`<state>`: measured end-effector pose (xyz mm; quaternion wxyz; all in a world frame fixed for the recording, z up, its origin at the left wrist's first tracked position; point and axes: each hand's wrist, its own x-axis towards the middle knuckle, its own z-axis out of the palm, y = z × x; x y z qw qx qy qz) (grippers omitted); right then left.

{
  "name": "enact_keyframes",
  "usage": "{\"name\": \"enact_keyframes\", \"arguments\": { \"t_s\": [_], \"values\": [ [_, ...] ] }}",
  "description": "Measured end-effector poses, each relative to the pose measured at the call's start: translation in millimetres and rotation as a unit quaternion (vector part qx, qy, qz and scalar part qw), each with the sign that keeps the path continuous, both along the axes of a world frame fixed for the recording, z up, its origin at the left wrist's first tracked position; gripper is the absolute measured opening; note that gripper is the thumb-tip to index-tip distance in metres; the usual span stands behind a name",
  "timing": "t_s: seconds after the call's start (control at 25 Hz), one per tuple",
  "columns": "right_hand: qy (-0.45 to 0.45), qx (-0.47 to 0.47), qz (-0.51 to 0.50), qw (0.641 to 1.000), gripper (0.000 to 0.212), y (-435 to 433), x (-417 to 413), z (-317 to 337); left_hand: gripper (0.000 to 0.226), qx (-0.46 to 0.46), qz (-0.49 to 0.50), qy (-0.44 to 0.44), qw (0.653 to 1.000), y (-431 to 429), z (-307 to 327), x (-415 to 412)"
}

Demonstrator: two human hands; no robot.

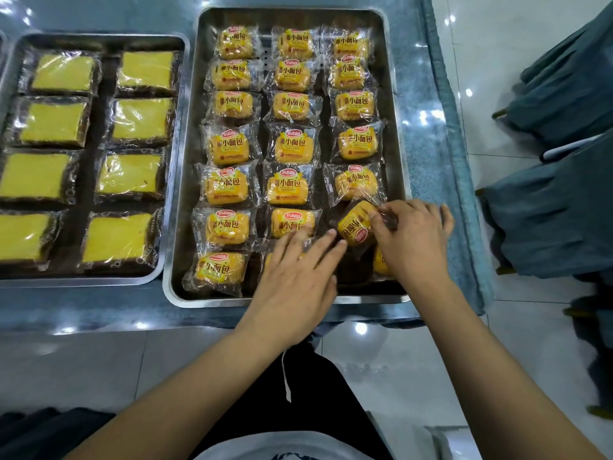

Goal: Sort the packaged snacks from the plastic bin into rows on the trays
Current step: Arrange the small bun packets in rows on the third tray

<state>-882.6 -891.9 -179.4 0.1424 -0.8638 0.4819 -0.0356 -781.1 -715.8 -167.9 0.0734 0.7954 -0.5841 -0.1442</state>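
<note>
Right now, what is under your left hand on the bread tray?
A wrapped bun packet lies under the left hand; only a yellow sliver shows, and its label is covered. The fingertips overlap the next packet up.

Yellow bun packets (293,146) rowed in steel tray (185,161).
</note>
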Motion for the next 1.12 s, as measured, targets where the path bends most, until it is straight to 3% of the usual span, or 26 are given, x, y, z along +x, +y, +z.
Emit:
{"name": "enact_keyframes", "arguments": {
  "t_s": [0.2,0.4,0.52,0.64,0.84,1.12],
  "values": [
    [-0.036,0.021,0.053,0.998,0.024,-2.6,-0.9,0.0,0.061,-0.011,0.02,-0.003,1.0,-40.7,-4.0,5.2],
    [-0.061,0.033,0.094,0.993,0.027,-3.7,5.1,-0.6,0.063,0.026,0.003,-0.022,0.999,-38.5,-7.4,12.7],
    [-0.092,-0.046,0.053,0.993,0.024,8.8,-1.4,6.0,0.064,0.034,0.005,-0.037,0.999,-35.7,-7.2,13.9],
    [-0.072,-0.116,0.087,0.987,0.016,35.0,-19.3,8.4,0.06,0.023,-0.02,-0.041,0.999,-40.8,-9.4,22.1],
    [-0.035,-0.091,0.134,0.986,0.022,78.1,-34.6,-11.8,0.061,0.054,-0.041,-0.031,0.997,-39.9,-17.3,23.9],
    [0.039,-0.073,0.122,0.989,0.048,77.7,-28.3,-19.3,0.057,0.036,-0.027,-0.012,0.999,-36.6,-13.2,23.0]
  ]
}}
